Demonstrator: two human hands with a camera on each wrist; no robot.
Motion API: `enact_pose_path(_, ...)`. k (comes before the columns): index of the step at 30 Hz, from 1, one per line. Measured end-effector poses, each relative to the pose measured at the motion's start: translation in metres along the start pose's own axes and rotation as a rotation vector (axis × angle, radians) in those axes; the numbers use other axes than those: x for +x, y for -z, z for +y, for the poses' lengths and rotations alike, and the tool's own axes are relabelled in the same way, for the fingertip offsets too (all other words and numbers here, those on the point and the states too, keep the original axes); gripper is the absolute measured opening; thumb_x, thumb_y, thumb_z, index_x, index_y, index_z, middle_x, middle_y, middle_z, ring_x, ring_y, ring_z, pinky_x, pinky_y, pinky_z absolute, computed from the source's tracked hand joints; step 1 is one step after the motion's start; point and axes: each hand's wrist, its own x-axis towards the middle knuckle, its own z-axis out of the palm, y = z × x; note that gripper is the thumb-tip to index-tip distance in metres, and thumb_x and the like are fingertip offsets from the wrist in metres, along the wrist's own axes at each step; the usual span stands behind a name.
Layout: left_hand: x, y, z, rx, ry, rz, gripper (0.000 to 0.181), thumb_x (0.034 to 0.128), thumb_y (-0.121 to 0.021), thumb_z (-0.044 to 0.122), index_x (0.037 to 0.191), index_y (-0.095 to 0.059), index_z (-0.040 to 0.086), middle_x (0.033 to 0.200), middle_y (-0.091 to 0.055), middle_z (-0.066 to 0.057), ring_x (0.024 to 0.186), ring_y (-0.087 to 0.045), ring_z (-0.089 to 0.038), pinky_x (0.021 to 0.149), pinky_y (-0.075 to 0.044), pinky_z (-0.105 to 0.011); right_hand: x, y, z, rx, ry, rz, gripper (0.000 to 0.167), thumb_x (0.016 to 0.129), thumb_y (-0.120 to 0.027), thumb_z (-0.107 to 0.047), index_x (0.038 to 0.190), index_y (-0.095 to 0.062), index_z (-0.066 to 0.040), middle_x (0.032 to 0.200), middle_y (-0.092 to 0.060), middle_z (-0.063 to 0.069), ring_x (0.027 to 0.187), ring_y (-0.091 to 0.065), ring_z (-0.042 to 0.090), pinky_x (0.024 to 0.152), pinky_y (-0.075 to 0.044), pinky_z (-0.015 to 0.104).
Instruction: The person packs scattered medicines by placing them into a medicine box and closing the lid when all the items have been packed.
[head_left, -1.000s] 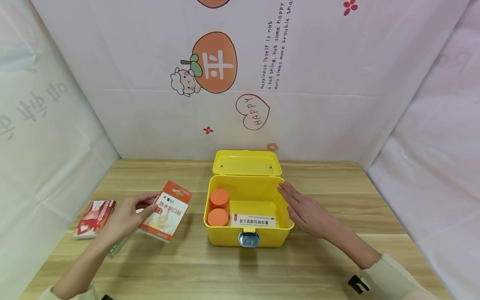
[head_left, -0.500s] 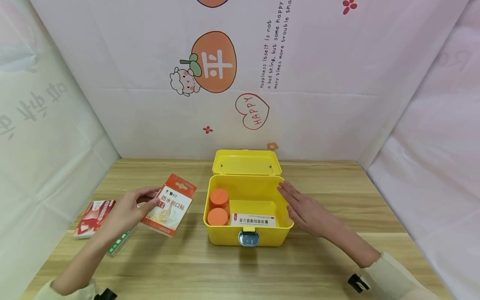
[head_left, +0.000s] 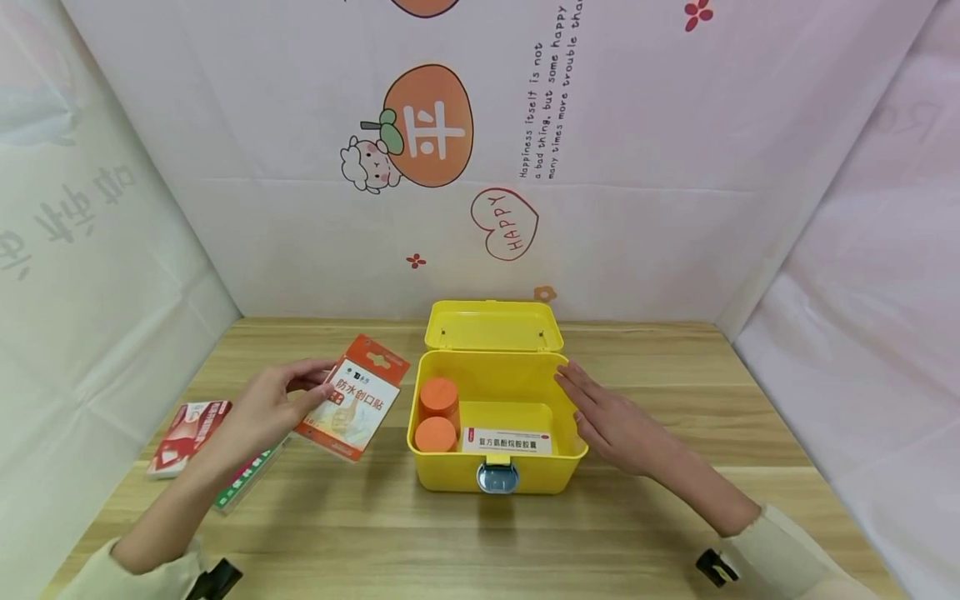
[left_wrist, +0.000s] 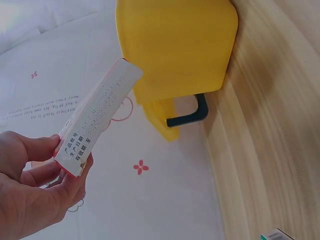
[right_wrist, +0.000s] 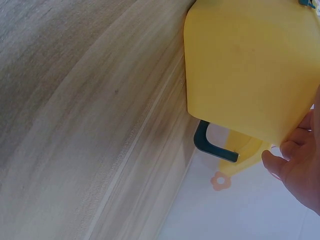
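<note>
My left hand pinches an orange and white box by its left edge, held tilted above the table left of the yellow case. In the left wrist view the hand grips one end of that box, its printed narrow side showing. The yellow case stands with its lid raised. My right hand rests with extended fingers against the case's right rim; the right wrist view shows the hand at the case's side. Inside are two orange-capped containers and a white box.
A red and white box lies on the table at the far left, partly behind my left forearm. Beside it lies a green and white box. The case's dark handle sticks out behind it. Printed cloth hangs behind the table.
My left hand has moved up and to the right with the orange and white box, closer to the yellow case. More of the green and white box shows. My right hand stays in place.
</note>
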Motion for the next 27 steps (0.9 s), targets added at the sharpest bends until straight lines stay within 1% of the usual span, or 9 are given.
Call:
enact_pose_path(7,0.008,-0.003,0.007,0.012,-0.086,0.015,0.039,0.0992,-0.062,0.018,0.134,-0.061,0.002,0.106,-0.071,-0.009,0.108,-0.066,-0.031,0.072,-0.051,-0.022,0.001,0.000,0.000,0.004,0.003,0.007,0.054,0.103,-0.047,-0.013,0.153,-0.033,0.000,0.162,-0.032,0.016,0.147,-0.035,0.035,0.108,-0.045,0.048)
enact_pose_path(10,0.010,-0.003,0.011,0.008,-0.104,0.017,0.038,0.0987,-0.062,0.016,0.134,-0.061,0.002,0.106,-0.072,-0.009,0.109,-0.067,-0.032,0.074,-0.051,-0.022,0.000,0.000,0.000,0.001,0.002,0.009,0.054,0.103,-0.047,-0.013,0.154,-0.033,0.000,0.162,-0.031,0.016,0.147,-0.035,0.035,0.108,-0.045,0.047)
enact_pose_path(13,0.012,-0.004,0.014,0.010,-0.109,0.016,0.038,0.0981,-0.063,0.014,0.134,-0.061,0.002,0.107,-0.072,-0.010,0.108,-0.067,-0.032,0.073,-0.052,-0.022,0.000,-0.001,0.001,-0.005,0.004,0.012,0.055,0.102,-0.048,-0.013,0.154,-0.033,0.000,0.162,-0.031,0.016,0.147,-0.035,0.035,0.108,-0.045,0.047)
enact_pose_path(20,0.018,-0.006,0.023,-0.003,-0.128,0.003,0.038,0.0970,-0.064,0.011,0.133,-0.061,0.001,0.106,-0.073,-0.010,0.103,-0.068,-0.029,0.072,-0.053,-0.023,0.000,0.000,0.001,-0.008,0.002,0.005,0.056,0.102,-0.048,-0.013,0.154,-0.032,-0.001,0.162,-0.031,0.016,0.147,-0.035,0.034,0.108,-0.045,0.047)
enact_pose_path(23,0.020,-0.007,0.027,-0.011,-0.151,0.005,0.038,0.0961,-0.065,0.010,0.132,-0.062,0.001,0.105,-0.073,-0.011,0.098,-0.068,-0.027,0.070,-0.051,-0.022,0.000,0.000,0.001,-0.009,0.000,-0.001,0.056,0.102,-0.047,-0.014,0.154,-0.032,-0.001,0.162,-0.031,0.015,0.148,-0.034,0.033,0.108,-0.045,0.047)
enact_pose_path(27,0.024,-0.010,0.032,-0.009,-0.182,0.004,0.037,0.0951,-0.066,0.009,0.131,-0.063,0.000,0.105,-0.073,-0.012,0.095,-0.068,-0.025,0.071,-0.050,-0.023,0.000,0.000,0.001,-0.008,0.003,0.001,0.055,0.103,-0.046,-0.015,0.154,-0.032,-0.001,0.162,-0.031,0.016,0.148,-0.034,0.034,0.109,-0.044,0.047)
